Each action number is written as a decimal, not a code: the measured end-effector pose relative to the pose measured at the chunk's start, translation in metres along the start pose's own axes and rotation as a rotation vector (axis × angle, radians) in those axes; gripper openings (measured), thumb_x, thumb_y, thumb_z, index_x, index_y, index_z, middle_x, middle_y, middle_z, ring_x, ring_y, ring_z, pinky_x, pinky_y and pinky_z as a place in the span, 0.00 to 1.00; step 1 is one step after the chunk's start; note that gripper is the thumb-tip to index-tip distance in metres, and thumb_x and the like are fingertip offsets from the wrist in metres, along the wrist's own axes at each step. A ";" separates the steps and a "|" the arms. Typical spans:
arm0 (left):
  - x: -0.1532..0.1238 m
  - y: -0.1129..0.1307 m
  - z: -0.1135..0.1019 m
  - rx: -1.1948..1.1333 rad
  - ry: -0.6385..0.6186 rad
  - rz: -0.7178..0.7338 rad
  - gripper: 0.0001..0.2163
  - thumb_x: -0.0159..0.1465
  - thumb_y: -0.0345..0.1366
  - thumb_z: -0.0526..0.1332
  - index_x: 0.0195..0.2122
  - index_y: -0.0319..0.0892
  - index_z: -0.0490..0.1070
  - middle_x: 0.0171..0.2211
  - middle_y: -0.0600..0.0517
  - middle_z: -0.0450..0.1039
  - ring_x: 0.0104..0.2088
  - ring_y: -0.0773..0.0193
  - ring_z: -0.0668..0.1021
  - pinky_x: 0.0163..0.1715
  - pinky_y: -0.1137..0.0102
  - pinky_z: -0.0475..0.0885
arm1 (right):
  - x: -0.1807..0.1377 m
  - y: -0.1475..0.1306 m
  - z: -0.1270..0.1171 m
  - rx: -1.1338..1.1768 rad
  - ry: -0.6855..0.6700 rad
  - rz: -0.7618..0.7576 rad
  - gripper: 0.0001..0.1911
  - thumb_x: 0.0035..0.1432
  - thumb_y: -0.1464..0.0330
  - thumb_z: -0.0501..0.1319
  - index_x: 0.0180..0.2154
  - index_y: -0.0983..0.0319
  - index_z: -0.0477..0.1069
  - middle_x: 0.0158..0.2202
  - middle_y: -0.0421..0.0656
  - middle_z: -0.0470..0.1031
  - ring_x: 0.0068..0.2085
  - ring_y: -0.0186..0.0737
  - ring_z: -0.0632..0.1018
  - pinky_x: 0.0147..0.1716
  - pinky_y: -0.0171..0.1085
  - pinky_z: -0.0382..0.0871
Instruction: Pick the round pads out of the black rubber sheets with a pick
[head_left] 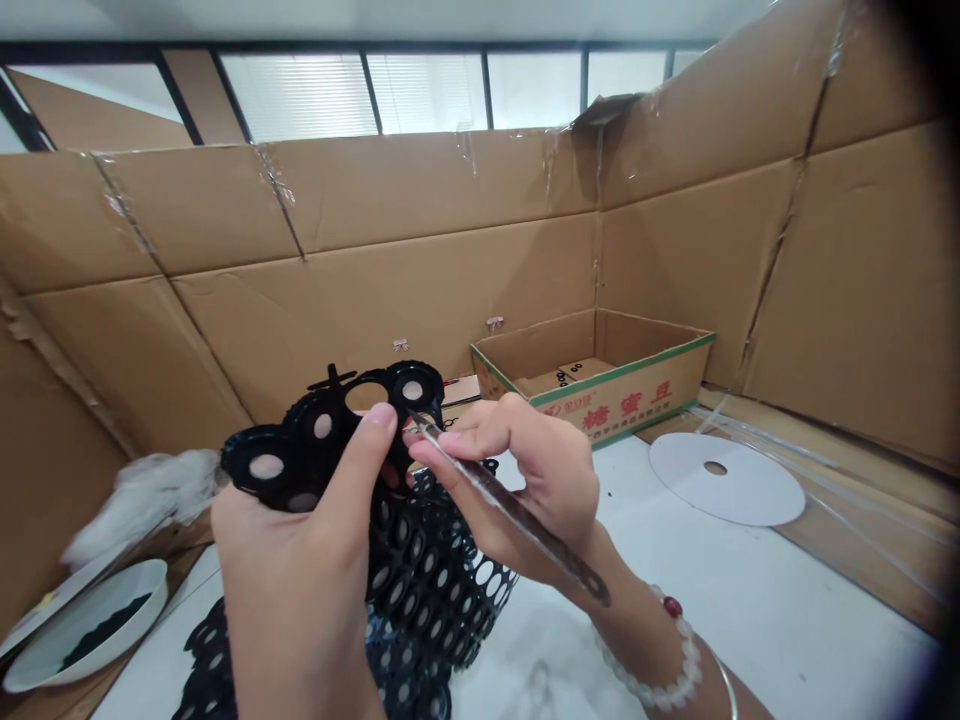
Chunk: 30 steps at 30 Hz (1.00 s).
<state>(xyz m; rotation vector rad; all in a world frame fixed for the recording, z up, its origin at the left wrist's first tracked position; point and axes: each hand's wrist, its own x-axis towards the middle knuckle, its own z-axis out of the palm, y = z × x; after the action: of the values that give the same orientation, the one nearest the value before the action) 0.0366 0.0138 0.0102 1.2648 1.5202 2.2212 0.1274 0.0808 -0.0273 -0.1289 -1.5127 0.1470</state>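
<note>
My left hand [300,580] grips a black strip with round openings [296,435], its thumb lying on top of it. Pale discs fill several of the openings, while a larger one shows the cardboard behind. Held like a pen in my right hand [544,475] is a slim, dark metal tool [525,520] with a small hole at its back end. Its tip reaches the strip just right of my left thumb; whether the two touch, I cannot tell. Below both hands hangs a black perforated sheet [427,575] with rows of round openings, partly hidden by my left hand.
A white bowl [146,605] with dark contents stands at left, near crumpled clear plastic [150,495]. An open cardboard box [637,385] with small black rings inside sits back right. A white disc [750,490] lies at right. Cardboard walls [420,260] enclose the white table [787,620].
</note>
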 end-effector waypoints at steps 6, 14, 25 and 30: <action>0.002 -0.011 0.002 0.152 0.019 0.144 0.07 0.57 0.41 0.70 0.24 0.48 0.77 0.23 0.59 0.77 0.26 0.65 0.77 0.24 0.74 0.71 | -0.005 0.010 0.009 -0.205 0.095 -0.174 0.11 0.62 0.75 0.62 0.30 0.58 0.63 0.23 0.37 0.72 0.25 0.34 0.74 0.25 0.35 0.69; 0.000 -0.013 0.012 0.349 -0.009 0.380 0.07 0.61 0.36 0.65 0.25 0.46 0.74 0.20 0.59 0.75 0.21 0.66 0.75 0.23 0.74 0.68 | -0.004 0.015 0.014 -0.414 0.185 -0.181 0.12 0.62 0.75 0.60 0.29 0.58 0.60 0.21 0.36 0.70 0.24 0.35 0.66 0.29 0.40 0.59; 0.009 -0.020 0.007 0.471 -0.183 0.535 0.08 0.64 0.35 0.63 0.26 0.45 0.74 0.20 0.59 0.74 0.20 0.68 0.73 0.22 0.74 0.64 | 0.001 0.014 0.011 -0.598 0.160 0.023 0.14 0.66 0.69 0.57 0.26 0.59 0.61 0.19 0.32 0.68 0.25 0.33 0.68 0.40 0.43 0.53; 0.016 -0.027 0.000 0.526 -0.225 0.614 0.11 0.63 0.35 0.63 0.23 0.44 0.72 0.16 0.61 0.69 0.16 0.70 0.69 0.19 0.75 0.62 | 0.001 0.018 0.011 -0.569 0.064 0.082 0.15 0.66 0.67 0.58 0.25 0.60 0.62 0.20 0.33 0.68 0.27 0.35 0.68 0.40 0.43 0.53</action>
<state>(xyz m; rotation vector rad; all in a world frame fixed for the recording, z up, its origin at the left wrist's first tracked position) 0.0178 0.0351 -0.0032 2.3168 1.8776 1.9079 0.1165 0.0990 -0.0289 -0.6441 -1.4508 -0.2254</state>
